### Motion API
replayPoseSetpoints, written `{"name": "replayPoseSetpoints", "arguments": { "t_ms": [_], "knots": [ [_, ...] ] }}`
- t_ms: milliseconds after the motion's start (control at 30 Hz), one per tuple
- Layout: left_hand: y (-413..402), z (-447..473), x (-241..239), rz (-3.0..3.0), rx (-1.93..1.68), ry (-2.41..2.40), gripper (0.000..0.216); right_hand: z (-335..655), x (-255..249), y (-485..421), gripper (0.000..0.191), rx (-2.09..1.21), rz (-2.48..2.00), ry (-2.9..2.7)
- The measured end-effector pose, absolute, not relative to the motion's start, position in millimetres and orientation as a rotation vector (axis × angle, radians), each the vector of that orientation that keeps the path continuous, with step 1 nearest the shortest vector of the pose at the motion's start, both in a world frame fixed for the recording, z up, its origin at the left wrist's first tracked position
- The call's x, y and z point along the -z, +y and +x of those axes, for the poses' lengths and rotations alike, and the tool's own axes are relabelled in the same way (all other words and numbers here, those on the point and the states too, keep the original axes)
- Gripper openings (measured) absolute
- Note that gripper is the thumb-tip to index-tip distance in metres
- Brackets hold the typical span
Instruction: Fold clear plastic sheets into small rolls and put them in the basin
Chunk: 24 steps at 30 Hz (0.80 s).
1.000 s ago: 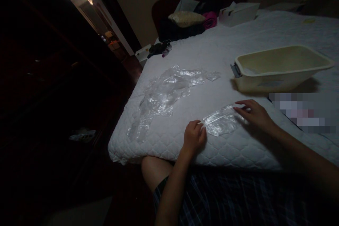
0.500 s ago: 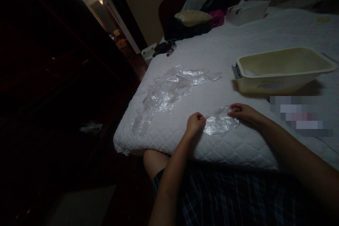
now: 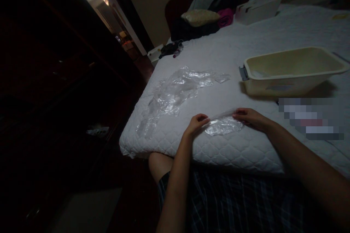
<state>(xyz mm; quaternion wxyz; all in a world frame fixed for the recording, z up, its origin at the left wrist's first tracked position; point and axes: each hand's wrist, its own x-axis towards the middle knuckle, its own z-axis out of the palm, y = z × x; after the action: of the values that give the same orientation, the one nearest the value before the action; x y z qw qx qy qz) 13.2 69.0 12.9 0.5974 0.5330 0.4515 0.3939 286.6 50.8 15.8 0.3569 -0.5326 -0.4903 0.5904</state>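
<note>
Clear plastic, thin and shiny, is stretched between the two hands at the near edge of the bed: a flat bag [image 3: 224,127], its upper edge drawn into a fairly straight line and its lower part lying slack, just over or on the white quilted mattress pad [image 3: 237,156]. The left hand [image 3: 199,122] has its thumb and fingers pinched together on one end; the right hand [image 3: 249,117] looks clamped in the same way on the other, though its fingertips partly hide the film. Straightening of this one piece seems under way but unfinished, since the lower part shows creases and no neat, compact fold is visible. Farther off, beyond the left hand, a loose spread of similar clear bags [image 3: 175,94] lies overlapping and crumpled, untouched by either hand; these appear not to be in order. Beyond the right hand stands a cream plastic tub [image 3: 273,85] with a grey handle clip [image 3: 243,73], apart from the film.
</note>
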Motion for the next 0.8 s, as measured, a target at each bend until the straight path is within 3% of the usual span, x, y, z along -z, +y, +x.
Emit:
{"name": "replayPoseSetpoints", "arguments": {
  "t_ms": [233, 467, 667, 800],
  "knots": [
    [69.5, 16.2, -9.8, 1.265, -0.918, 1.097, 0.045, 283.6, -21.1, 43.3, 0.049, -1.469, -1.378, -1.149],
    [70.4, 21.7, -1.2, 1.292, -0.982, 1.15, 0.024, 283.4, -14.9, 42.8, 0.061, -1.399, -1.349, -1.221],
    [65.7, 22.7, 2.2, 1.32, -1.018, 1.196, 0.026, 282.0, -13.4, 41.8, 0.045, -1.29, -1.408, -1.301],
    [60.1, 21.1, 0.8, 1.467, -1.107, 1.205, 0.011, 282.9, -9.8, 41.0, 0.035, -1.258, -1.426, -1.319]
  ]
}}
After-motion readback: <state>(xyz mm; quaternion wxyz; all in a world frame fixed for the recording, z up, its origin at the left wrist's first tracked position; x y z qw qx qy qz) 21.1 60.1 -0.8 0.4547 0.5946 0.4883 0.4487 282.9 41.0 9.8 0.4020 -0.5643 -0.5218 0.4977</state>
